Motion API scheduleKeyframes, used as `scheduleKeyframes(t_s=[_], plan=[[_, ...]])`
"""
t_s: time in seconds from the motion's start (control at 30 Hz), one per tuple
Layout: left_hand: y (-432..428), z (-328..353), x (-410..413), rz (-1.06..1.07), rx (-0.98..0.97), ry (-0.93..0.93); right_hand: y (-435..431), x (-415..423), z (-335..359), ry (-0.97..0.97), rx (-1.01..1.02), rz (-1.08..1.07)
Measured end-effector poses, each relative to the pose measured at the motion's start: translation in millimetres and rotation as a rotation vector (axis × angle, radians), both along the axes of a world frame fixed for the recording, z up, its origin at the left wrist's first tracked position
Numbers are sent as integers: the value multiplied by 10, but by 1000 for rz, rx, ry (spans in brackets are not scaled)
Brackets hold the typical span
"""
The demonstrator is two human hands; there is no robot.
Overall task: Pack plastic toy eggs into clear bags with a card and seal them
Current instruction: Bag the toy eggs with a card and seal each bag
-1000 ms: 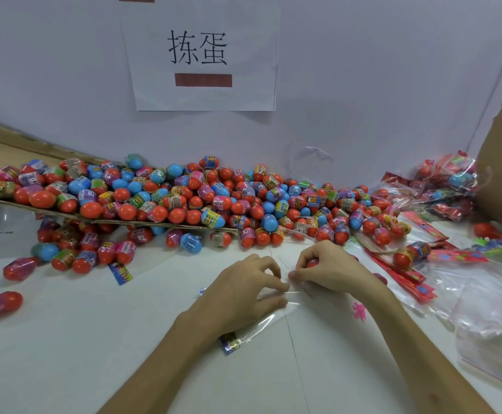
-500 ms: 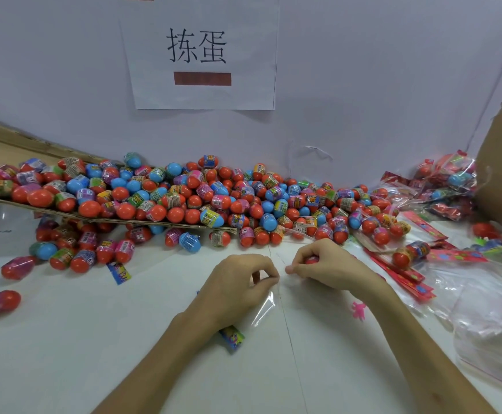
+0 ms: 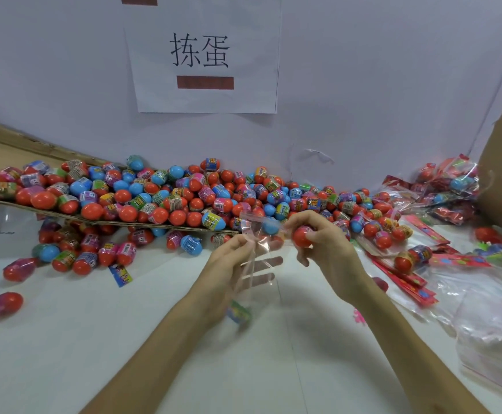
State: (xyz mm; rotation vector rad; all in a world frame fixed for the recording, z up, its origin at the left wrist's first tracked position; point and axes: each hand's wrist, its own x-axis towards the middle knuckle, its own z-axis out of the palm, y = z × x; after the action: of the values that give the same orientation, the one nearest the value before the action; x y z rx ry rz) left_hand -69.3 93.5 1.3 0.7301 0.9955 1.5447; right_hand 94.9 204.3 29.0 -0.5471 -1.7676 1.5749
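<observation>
Above the surface (image 3: 124, 339), the left hand (image 3: 222, 270) pinches a limp clear bag (image 3: 252, 228) while the right hand (image 3: 330, 252) grips a red egg (image 3: 301, 238) just beside it. The bag's mouth seems barely parted, so the egg may snag and drop.

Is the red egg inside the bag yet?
Out. The right hand grips the red egg beside the clear bag, which the left hand holds.
</observation>
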Motion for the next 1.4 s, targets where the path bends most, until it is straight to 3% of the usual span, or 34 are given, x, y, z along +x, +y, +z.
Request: scheduleKeyframes(t_s=[0.07,0.23,0.37,0.7,0.83,0.97,1.27,1.4], plan=[[-4,-18,8,6,20,-23,-43,-12,4,-1,74,-11],[-20,-35,19,2,50,11,-130,-53,-66,-232,567,-146],[-31,-26,51,25,14,11,-151,-69,-69,-300,671,-127],[13,5,-4,48,20,21,-157,-25,-34,-387,620,-26],[-1,7,-13,47,33,44,-144,-35,-36,-353,556,-97],[17,18,-4,35,29,-30,-100,-43,-83,-407,631,-150],[47,24,-13,80,3,-152,-114,-52,-103,-310,674,-162],[58,5,-34,135,-24,-122,-102,-32,-69,-289,556,-106]])
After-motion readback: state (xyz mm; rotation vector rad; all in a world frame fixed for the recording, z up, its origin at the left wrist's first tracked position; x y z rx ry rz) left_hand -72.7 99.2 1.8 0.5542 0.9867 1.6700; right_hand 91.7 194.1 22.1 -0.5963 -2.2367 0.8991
